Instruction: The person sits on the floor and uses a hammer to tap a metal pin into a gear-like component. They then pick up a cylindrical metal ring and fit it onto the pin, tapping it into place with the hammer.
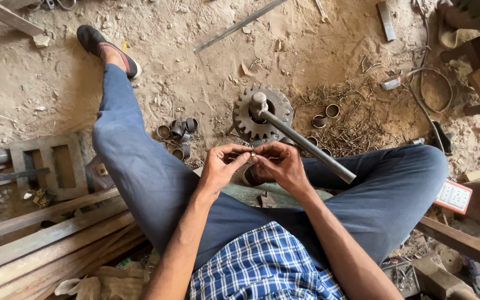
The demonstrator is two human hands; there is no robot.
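I sit on a sandy floor with my legs in blue trousers spread out. My left hand [222, 164] and my right hand [282, 164] meet in front of me, fingertips pinched together on a small thin metal piece [250, 157]. It is too small to tell what kind of piece it is. Just beyond my hands lies a toothed gear wheel [249, 123] with a long grey steel bar [305, 144] rising out of its hub and slanting toward my right knee.
Several short metal rings [176, 133] lie left of the gear, and more rings [325, 115] and metal shavings lie to its right. Steel bars and angle lengths [45, 233] are stacked at lower left. A hollow rectangular frame [48, 165] rests at left. A white switch board [454, 195] lies at right.
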